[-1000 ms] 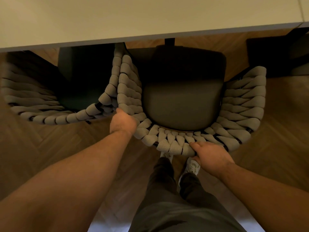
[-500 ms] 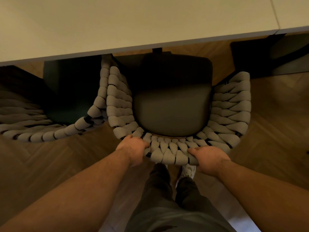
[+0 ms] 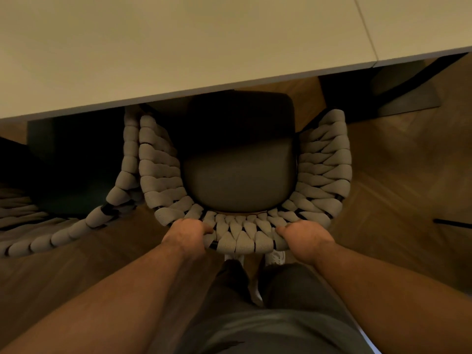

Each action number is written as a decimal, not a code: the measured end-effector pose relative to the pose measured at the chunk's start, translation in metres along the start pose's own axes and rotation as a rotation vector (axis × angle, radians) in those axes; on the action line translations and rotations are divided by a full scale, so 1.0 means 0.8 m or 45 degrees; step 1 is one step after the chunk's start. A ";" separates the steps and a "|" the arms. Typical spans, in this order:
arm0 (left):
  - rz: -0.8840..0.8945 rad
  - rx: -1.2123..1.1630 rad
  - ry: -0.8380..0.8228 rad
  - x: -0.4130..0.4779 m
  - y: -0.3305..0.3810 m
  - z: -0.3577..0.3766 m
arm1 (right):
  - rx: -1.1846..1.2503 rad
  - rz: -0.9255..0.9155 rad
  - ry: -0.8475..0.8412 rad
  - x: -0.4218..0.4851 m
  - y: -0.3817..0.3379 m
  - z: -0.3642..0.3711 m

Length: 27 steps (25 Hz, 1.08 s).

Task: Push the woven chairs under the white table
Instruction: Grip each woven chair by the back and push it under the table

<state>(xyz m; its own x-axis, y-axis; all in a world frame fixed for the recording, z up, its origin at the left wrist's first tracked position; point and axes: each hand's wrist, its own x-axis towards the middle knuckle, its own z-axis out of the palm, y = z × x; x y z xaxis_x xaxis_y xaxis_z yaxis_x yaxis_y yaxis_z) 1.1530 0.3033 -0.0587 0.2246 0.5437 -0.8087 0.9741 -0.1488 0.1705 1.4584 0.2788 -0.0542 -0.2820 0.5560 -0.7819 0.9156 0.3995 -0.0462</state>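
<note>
A woven chair (image 3: 245, 236) with a grey rope backrest and dark seat cushion stands right in front of me, its seat front tucked under the edge of the white table (image 3: 178, 52). My left hand (image 3: 187, 235) grips the top of the backrest left of centre. My right hand (image 3: 305, 237) grips the same rim to the right. A second woven chair (image 3: 122, 185) stands to the left, its arm touching the first chair, its seat in shadow under the table.
The floor is dark herringbone wood (image 3: 398, 180). My legs and white shoes (image 3: 274, 258) stand just behind the chair. A dark chair base or table foot (image 3: 406, 95) lies at the upper right under the table. A thin dark bar (image 3: 452, 223) shows at the right edge.
Both hands slid along the backrest toward its rear middle and took hold of the rim. The chair sits further under the table edge than before.
</note>
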 end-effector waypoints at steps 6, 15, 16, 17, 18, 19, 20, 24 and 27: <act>-0.102 -0.104 0.024 0.018 0.016 -0.041 | -0.009 -0.047 0.018 0.020 0.035 -0.044; -0.244 -0.139 0.055 0.053 0.050 -0.111 | -0.099 -0.119 0.084 0.059 0.101 -0.102; -0.247 -0.142 0.035 0.055 0.052 -0.112 | -0.103 -0.126 0.061 0.061 0.105 -0.104; -0.250 -0.144 0.018 0.055 0.053 -0.112 | -0.111 -0.132 0.035 0.062 0.106 -0.103; -0.249 -0.147 0.005 0.056 0.053 -0.111 | -0.125 -0.141 0.017 0.064 0.105 -0.101; -0.244 -0.149 -0.003 0.058 0.051 -0.113 | -0.134 -0.154 0.007 0.066 0.105 -0.102; -0.235 -0.146 -0.011 0.060 0.048 -0.115 | -0.132 -0.162 0.006 0.069 0.106 -0.103; -0.243 -0.141 -0.025 0.062 0.038 -0.111 | -0.100 -0.167 0.010 0.075 0.101 -0.107; -0.243 -0.152 -0.097 0.064 0.033 -0.110 | -0.057 -0.145 -0.020 0.075 0.095 -0.103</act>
<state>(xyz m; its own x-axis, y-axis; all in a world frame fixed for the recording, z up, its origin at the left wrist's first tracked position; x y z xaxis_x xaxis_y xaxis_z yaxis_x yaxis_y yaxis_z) 1.1929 0.4001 -0.0457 0.0375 0.4883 -0.8718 0.9960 0.0521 0.0720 1.4878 0.4025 -0.0534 -0.3784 0.4938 -0.7830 0.8642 0.4916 -0.1076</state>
